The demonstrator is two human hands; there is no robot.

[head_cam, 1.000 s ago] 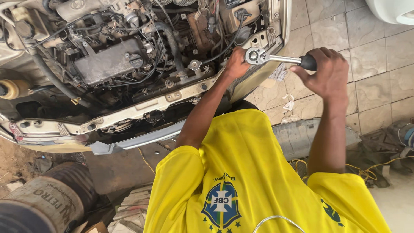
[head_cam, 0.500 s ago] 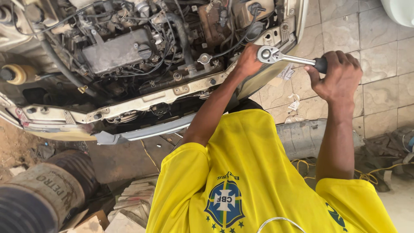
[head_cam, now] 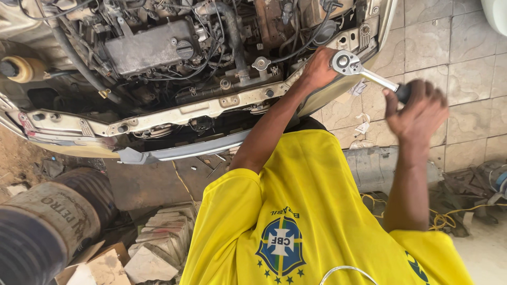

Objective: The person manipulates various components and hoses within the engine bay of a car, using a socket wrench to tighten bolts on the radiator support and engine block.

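Swung lower since before, the right hand (head_cam: 417, 108) grips the ratchet wrench (head_cam: 364, 73) handle, blurred. Left hand (head_cam: 317, 68) presses closed beside its head, fingers hidden. Lettered grey drum (head_cam: 47, 221) sits bottom-left.

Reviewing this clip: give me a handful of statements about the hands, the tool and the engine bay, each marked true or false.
1. The right hand grips the ratchet wrench by its dark handle. True.
2. The left hand rests at the wrench's head end. True.
3. The wrench lies on the tiled floor. False: it is held at the car's front frame.
4. The person wears a red shirt. False: a yellow shirt.
5. The engine bay is open. True.
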